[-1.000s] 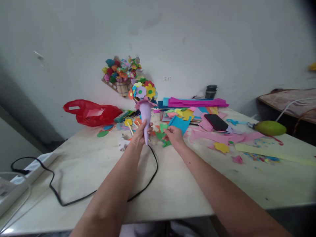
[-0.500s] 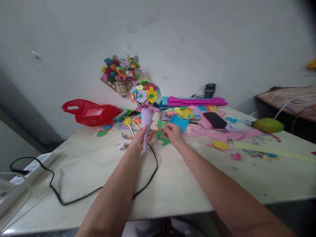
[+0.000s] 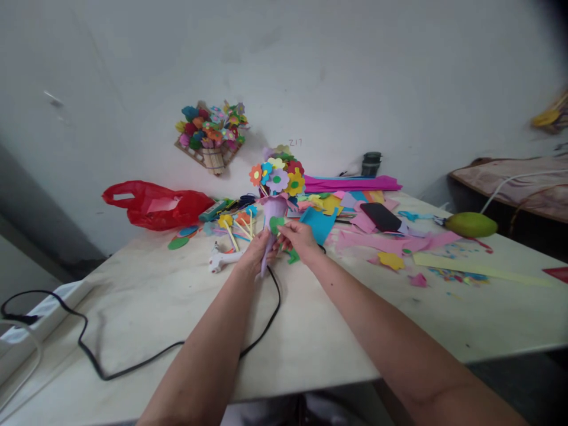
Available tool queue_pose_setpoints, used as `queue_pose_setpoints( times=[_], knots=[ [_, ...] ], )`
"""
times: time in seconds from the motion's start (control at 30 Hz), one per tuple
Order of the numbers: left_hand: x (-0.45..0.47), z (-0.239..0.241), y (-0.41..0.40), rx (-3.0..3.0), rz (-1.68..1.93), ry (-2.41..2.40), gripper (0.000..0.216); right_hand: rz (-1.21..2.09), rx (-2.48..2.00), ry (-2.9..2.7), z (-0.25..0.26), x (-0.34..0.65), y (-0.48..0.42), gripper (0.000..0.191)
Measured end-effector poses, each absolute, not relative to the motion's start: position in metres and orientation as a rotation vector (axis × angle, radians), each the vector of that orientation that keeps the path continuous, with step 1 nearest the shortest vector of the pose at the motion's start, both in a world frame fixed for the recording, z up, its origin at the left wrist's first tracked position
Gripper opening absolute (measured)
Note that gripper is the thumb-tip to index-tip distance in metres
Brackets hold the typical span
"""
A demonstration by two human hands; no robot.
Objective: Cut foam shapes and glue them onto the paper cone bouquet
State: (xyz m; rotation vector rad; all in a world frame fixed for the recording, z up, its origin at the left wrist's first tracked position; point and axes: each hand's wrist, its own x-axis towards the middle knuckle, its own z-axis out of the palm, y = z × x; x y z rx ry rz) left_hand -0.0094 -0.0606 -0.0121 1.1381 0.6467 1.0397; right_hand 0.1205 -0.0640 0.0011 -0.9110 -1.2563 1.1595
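My left hand [image 3: 258,251] is wrapped round the lower part of a lilac paper cone [image 3: 275,207]. Paper flowers in several colours [image 3: 277,178] stand out of its frilled top, leaning slightly right. With thumb and finger my right hand [image 3: 298,239] pinches a green paper piece [image 3: 276,224], which lies against the front of the cone; whether it is stuck there I cannot tell. Green scraps [image 3: 293,257] lie just under my right hand. Left of the cone, a white glue gun [image 3: 220,259] rests on the table.
A red plastic bag [image 3: 155,207] sits at the back left. Coloured paper, a black phone [image 3: 380,216] and a green-yellow oval object [image 3: 471,224] lie to the right. A black cable [image 3: 95,355] crosses the table [image 3: 177,296] toward a power strip [image 3: 44,319]. A flower basket [image 3: 213,158] hangs on the wall.
My right hand has brought the green paper piece left, onto the front of the cone. The bouquet has tilted and shifted a little to the right in my left hand.
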Motion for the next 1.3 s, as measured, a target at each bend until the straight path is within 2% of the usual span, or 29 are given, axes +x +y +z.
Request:
queue_pose_setpoints(
  times=[0.63, 1.07, 1.3],
  knots=[
    [-0.018, 0.003, -0.065, 0.890, 1.080, 0.726, 0.040, 1.176, -0.930, -1.283, -0.001, 0.111, -0.053, 0.034],
    [-0.027, -0.001, -0.064, 1.049, 1.365, 0.824, 0.048, 1.029, -0.881, -1.150, -0.003, 0.086, -0.050, 0.041],
    [-0.022, -0.002, -0.066, 1.093, 1.355, 0.821, 0.049, 1.040, -0.811, -1.086, -0.006, 0.076, -0.046, 0.030]
  ],
)
